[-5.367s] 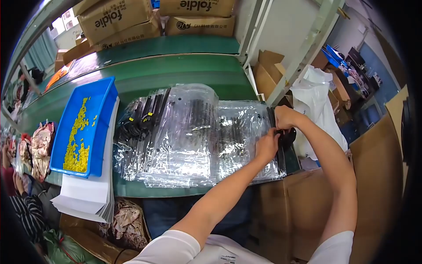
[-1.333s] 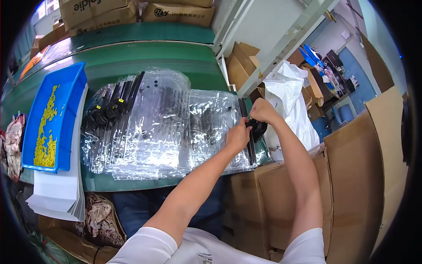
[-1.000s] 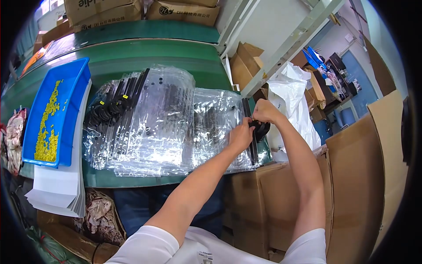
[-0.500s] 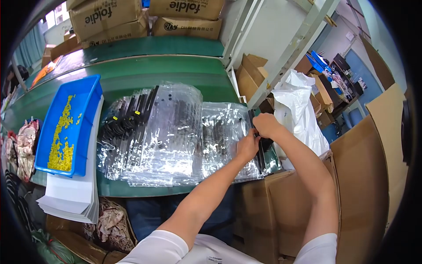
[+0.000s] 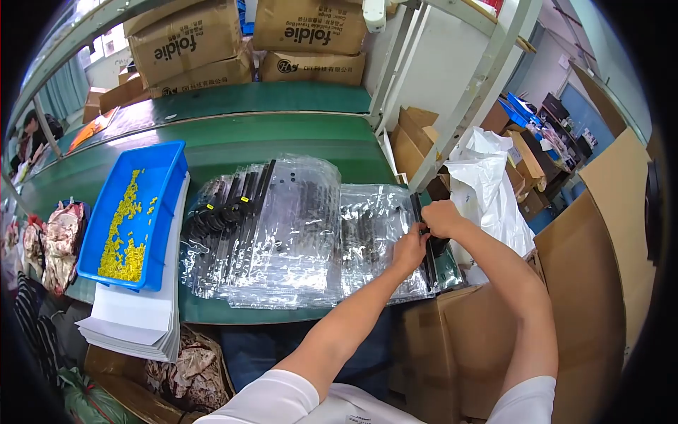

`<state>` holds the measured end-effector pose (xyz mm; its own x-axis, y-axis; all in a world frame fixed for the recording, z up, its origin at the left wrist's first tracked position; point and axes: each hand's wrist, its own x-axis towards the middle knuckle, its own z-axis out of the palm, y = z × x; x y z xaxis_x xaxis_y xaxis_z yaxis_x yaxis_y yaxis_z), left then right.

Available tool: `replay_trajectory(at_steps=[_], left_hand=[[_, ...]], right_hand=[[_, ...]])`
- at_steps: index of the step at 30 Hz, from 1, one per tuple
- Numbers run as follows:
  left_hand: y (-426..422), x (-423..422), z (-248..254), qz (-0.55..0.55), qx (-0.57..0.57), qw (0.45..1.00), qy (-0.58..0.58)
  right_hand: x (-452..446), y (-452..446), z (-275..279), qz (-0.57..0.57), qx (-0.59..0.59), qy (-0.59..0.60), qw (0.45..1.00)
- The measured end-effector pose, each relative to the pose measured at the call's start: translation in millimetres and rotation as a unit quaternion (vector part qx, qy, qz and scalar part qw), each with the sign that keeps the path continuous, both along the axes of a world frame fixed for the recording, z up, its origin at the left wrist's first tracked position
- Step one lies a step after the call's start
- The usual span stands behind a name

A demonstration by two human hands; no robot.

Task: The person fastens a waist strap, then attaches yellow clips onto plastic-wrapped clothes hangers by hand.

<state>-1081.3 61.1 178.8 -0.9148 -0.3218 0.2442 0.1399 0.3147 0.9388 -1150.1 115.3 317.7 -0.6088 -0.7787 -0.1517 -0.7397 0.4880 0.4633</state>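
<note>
On the right part of the green table lies a clear plastic bag point(image 5: 374, 233) with a black strip point(image 5: 417, 206) along its right edge. My left hand point(image 5: 412, 249) pinches at this strip, thumb and fingers pressed together. Just above and to its right, my right hand point(image 5: 443, 218) is closed at the same edge, its fingertips almost touching the left thumb. A black rounded part point(image 5: 438, 246) shows partly below the right hand. Exactly what the fingertips grip is small and partly hidden. To the left is a stack of clear plastic bags point(image 5: 296, 233) with black strips and small yellow tags.
A blue tray point(image 5: 164, 244) with small yellow pieces point(image 5: 123, 261) stands on white sheets point(image 5: 134, 314) at left. Cardboard boxes point(image 5: 187, 53) fill the back shelf. A metal post point(image 5: 470, 106), a white plastic sack point(image 5: 484, 191) and an open carton point(image 5: 487, 339) are at right.
The whole view has shifted, so the table and things appear lower and slightly right. Both hands stay at the bag's black edge, with the fingers still close together.
</note>
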Motion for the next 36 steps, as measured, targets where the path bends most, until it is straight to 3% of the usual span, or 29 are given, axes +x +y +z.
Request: replay_trajectory(at_steps=[3,5,7,9,10,12,14,16,20,22,24,27,31,34,35,36], left_hand=[[0,3,-1,0.030,0.073,0.995,0.061],[-13,29,28,0.062,0.117,0.987,0.090],[-26,75,66,0.015,0.177,0.979,0.097],[-31,121,74,0.002,0.275,0.951,0.141],[-42,156,87,-0.009,0.228,0.964,0.136],[-49,209,82,-0.039,0.276,0.958,0.072],[-53,249,79,-0.076,0.283,0.956,0.021],[-53,270,73,-0.106,0.289,0.951,-0.022],[-53,279,60,-0.148,0.322,0.930,-0.097],[-55,274,56,-0.149,0.346,0.918,-0.123],[-59,269,56,-0.159,0.379,0.901,-0.136],[-63,262,58,-0.154,0.498,0.837,-0.165],[-60,246,74,-0.146,0.555,0.811,-0.116],[-59,220,80,-0.133,0.589,0.795,-0.061],[-60,210,76,-0.131,0.593,0.791,-0.069],[-62,199,70,-0.135,0.576,0.805,-0.047]], right_hand=[[-3,5,-3,-0.056,-0.028,-0.025,0.998],[-11,2,7,-0.054,-0.033,-0.027,0.998],[-15,-1,29,-0.245,-0.152,-0.279,0.916],[13,-24,74,-0.286,-0.245,-0.364,0.852],[25,-34,93,-0.287,-0.249,-0.365,0.850],[40,-63,127,-0.229,-0.380,-0.447,0.776],[46,-104,142,-0.172,-0.375,-0.425,0.806],[63,-156,140,-0.074,-0.412,-0.427,0.801],[124,-256,119,-0.030,-0.372,-0.419,0.828],[149,-293,87,0.024,-0.357,-0.332,0.873],[172,-304,54,0.042,-0.391,-0.287,0.874],[181,-271,38,0.097,-0.413,-0.306,0.853],[170,-149,56,0.127,-0.481,-0.370,0.785],[168,-60,48,0.015,-0.519,-0.421,0.744],[173,-36,46,-0.052,-0.527,-0.473,0.704],[175,-17,36,-0.054,-0.520,-0.452,0.723]])
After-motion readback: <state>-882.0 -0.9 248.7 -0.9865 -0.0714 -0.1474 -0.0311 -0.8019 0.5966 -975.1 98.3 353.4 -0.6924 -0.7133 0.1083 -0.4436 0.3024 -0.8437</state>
